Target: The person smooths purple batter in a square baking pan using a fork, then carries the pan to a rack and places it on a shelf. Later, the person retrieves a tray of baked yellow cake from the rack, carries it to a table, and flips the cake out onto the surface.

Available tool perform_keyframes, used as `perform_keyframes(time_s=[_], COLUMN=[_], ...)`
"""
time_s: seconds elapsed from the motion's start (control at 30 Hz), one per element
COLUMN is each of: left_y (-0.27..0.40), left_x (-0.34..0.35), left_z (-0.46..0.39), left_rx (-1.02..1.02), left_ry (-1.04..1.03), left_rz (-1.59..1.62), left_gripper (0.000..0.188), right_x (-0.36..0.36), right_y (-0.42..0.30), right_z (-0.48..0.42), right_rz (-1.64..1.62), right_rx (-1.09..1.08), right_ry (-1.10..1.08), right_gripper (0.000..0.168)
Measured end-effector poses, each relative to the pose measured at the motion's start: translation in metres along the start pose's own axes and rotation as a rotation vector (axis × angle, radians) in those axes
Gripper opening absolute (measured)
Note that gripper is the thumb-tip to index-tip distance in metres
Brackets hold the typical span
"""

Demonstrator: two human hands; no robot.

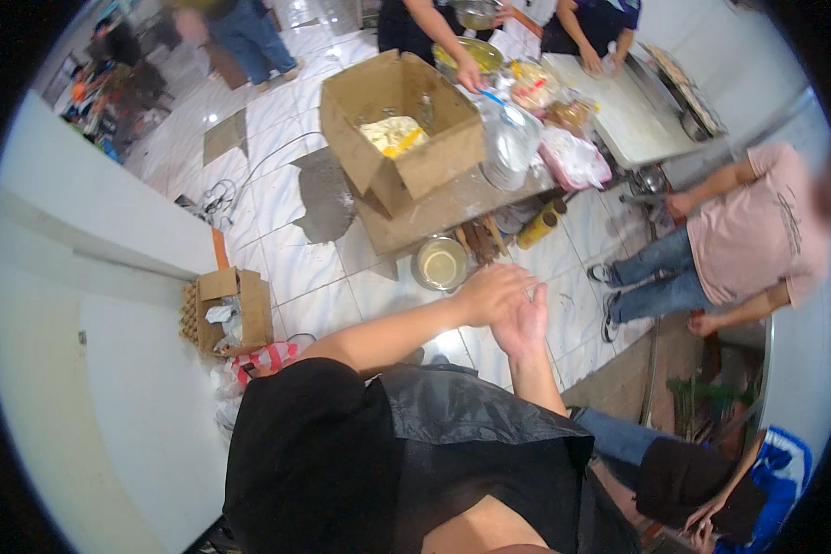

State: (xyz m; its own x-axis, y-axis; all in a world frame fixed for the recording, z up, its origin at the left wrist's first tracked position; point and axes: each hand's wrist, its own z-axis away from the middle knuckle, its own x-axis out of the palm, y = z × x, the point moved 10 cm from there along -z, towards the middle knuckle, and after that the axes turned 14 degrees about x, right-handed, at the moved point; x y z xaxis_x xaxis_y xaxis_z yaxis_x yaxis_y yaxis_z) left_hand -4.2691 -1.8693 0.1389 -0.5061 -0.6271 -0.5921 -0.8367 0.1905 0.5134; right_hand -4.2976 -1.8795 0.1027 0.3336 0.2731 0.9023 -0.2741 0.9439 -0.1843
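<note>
My left hand (492,294) lies across the fingers of my right hand (521,325), the two touching in front of my body. The right palm faces up with its thumb apart, and its fingertips are hidden behind the left hand. I see nothing held in either. Just beyond them on the tiled floor stands a round metal bowl (441,264) with pale content. Past it is a low table (415,228) bearing an open cardboard box (436,170). Inside the box are a pale, crumbly-looking mass (391,131) and a yellow tool (403,143).
A clear plastic container (505,156) and a pink tub (575,163) of white stuff share the table. Another person's hand (469,75) holds a blue-handled utensil (490,96). People stand at right (755,228) and lower right (699,478). A small carton (255,311) sits left.
</note>
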Motion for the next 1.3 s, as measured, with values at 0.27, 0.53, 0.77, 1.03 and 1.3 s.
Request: perform_keyframes(time_s=[0.27,0.53,0.77,1.03,1.3], left_y=[-0.047,0.006,-0.109,-0.323,-0.407], left_x=[-0.211,-0.354,-0.476,-0.535,-0.746], left_z=[0.091,0.133,0.284,0.456,0.427], left_rx=[-0.529,-0.452,-0.618,-0.797,-0.463], left_ry=[0.692,0.71,0.236,1.695,1.755], left_rz=[-0.225,-0.652,-0.73,0.93,1.125], left_gripper=[0.048,0.058,0.058,0.062,0.071], right_x=[0.16,0.232,0.275,0.41,0.401], right_y=[0.101,0.251,0.371,0.409,0.45], right_z=[-0.103,-0.26,-0.363,-0.488,-0.757], right_rz=[0.369,0.807,0.509,1.182,2.112], right_rx=[0.384,0.465,0.808,0.182,-0.373], right_ry=[-0.312,-0.358,-0.332,-0.672,-0.64], right_gripper=[0.08,0.083,0.077,0.07,0.062])
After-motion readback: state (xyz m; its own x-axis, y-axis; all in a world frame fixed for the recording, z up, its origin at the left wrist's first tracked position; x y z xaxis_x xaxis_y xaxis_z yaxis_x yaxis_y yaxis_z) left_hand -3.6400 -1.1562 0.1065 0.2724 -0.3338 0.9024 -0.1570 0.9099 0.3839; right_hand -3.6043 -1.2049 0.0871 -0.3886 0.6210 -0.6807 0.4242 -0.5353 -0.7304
